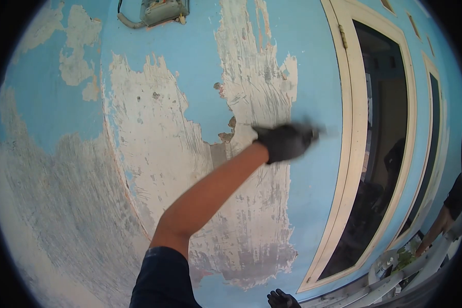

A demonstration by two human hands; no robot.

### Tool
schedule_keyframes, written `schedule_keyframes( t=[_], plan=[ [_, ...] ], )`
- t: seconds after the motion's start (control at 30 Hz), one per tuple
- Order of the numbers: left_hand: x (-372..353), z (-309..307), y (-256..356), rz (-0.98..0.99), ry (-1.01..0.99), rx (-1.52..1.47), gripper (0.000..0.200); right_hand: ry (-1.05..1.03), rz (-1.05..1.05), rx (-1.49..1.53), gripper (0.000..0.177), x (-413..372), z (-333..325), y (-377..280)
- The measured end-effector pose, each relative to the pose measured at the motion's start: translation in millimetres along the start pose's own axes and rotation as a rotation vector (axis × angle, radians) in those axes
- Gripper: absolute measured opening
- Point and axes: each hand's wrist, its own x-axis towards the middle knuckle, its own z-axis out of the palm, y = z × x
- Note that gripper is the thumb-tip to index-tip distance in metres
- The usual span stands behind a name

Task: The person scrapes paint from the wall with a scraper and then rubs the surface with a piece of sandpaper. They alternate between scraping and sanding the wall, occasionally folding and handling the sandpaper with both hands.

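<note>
My left hand [287, 142], in a black glove, reaches up across the wall and is blurred by motion. Its fingers close round a grey scraper-like tool [314, 131], smeared against the blue paint. This hand is near the right border of a bare, scratched patch [254, 205] where pale plaster shows. At the bottom edge appears my right hand [282, 299], also black-gloved, with fingers loosely apart and nothing visible in them; most of it is cut off by the frame.
Light blue paint [313, 205] surrounds the stripped areas. A grey electrical box [164, 11] is mounted above. Right of the patch stand a cream frame [346, 149] and dark glass [377, 205]. Another person's arm [436, 231] shows at far right, near pale rails [390, 287] and a plant [406, 256].
</note>
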Motion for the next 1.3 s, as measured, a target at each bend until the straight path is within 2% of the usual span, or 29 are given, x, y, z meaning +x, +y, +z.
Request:
schedule_keyframes(
  t=[0.03,0.07,0.1,0.13,0.2,0.23,0.27,0.3,0.33,0.4,0.43,0.47,0.5,0.53,0.6,0.63,0.67,0.77,0.87,0.97,1.07,1.1,1.2,1.3],
  plan=[
    [-30.8,-1.3,55.0,-0.072,-0.323,-0.253,0.05,-0.055,-0.077,-0.186,0.039,-5.3,1.6,4.4],
    [-59.1,-7.8,85.7,-0.009,-0.648,-0.393,0.047,-0.109,-0.151,-0.375,0.039,-11.4,3.9,7.1],
    [-80.2,48.5,95.9,0.282,-0.607,-0.459,0.043,-0.06,-0.109,-0.332,0.038,-16.6,9.8,6.7],
    [-104.0,89.2,114.2,0.331,-0.607,-0.648,0.042,-0.059,-0.113,-0.332,0.038,-13.2,-2.4,5.3],
    [-158.4,163.6,151.2,0.24,-0.493,-1.11,0.041,-0.263,-0.357,-0.867,0.041,-3.9,-26.2,7.6],
    [-188.9,204.9,172.7,0.169,-0.395,-1.252,0.041,-0.258,-0.36,-0.864,0.041,-5.3,-29.2,8.0],
    [-217.5,251.4,191.6,0.107,-0.264,-1.366,0.041,-0.338,-0.35,-0.943,0.048,-16.9,-14.3,10.5],
    [-223.9,173.7,209.8,-0.189,-0.516,-1.125,0.037,-0.416,-0.342,-1.021,0.058,-31.1,6.9,14.2],
    [-245.8,194.3,225.9,-0.388,-0.519,-1.376,0.042,-0.401,-0.348,-1.018,0.058,-44.7,30.1,19.2],
    [-291.3,231.4,265.6,-0.685,-0.217,-1.721,0.04,-0.455,0.08,-0.063,0.083,-79.7,67.4,42.2],
    [-311.4,245.8,281.6,-0.673,-0.254,-1.742,0.04,-0.465,0.077,-0.225,0.102,-76.8,50.7,40.0],
    [-330.0,255.6,295.3,-0.674,-0.25,-1.617,0.04,-0.617,0.169,-0.08,0.101,-93.6,71.2,46.6],
    [-344.4,259.6,305.7,-0.662,-0.246,-1.495,0.041,-0.535,0.21,-0.212,0.098,-86.8,48.5,45.2],
    [-354.5,257.5,313.2,-0.633,-0.291,-1.519,0.041,-0.446,0.254,-0.338,0.095,-83.8,26.0,45.0],
    [-375.5,250.8,329.1,-0.755,-0.354,-1.363,0.041,-0.226,0.156,-0.636,0.084,-116.6,53.3,69.2],
    [-390.8,269.0,339.5,-0.739,-0.386,-1.33,0.042,-0.129,0.146,-0.655,0.07,-125.4,52.9,79.7],
    [-398.4,261.8,347.0,-0.705,-0.43,-1.35,0.042,-0.125,0.134,-0.652,0.058,-121.1,20.3,88.1],
    [-408.8,254.3,366.9,-0.513,-0.362,-1.482,0.042,-0.06,0.081,-0.59,0.054,-151.9,-10.2,119.7],
    [-412.5,219.3,383.7,-0.344,-0.532,-1.593,0.041,0.091,0.032,-0.572,0.05,-195.1,-30.6,156.8],
    [-423.2,223.7,413.2,-0.192,-0.697,-1.649,0.041,0.189,-0.008,-0.543,0.047,-247.3,-31.3,183.9],
    [-427.5,198.0,442.8,-0.172,-0.781,-1.782,0.041,0.315,-0.057,-0.607,0.046,-298.0,-24.4,199.9],
    [-434.1,197.3,457.4,-0.183,-0.739,-1.801,0.042,0.293,-0.099,-0.618,0.045,-307.9,-31.8,201.6],
    [-448.4,187.1,494.3,-0.23,-0.721,-1.758,0.042,0.295,-0.145,-0.966,0.04,-342.6,-45.7,206.1],
    [-458.4,166.7,526.6,-0.302,-0.766,-1.697,0.042,0.446,-0.051,-0.768,0.036,-371.2,-64.5,209.2]
  ],
)
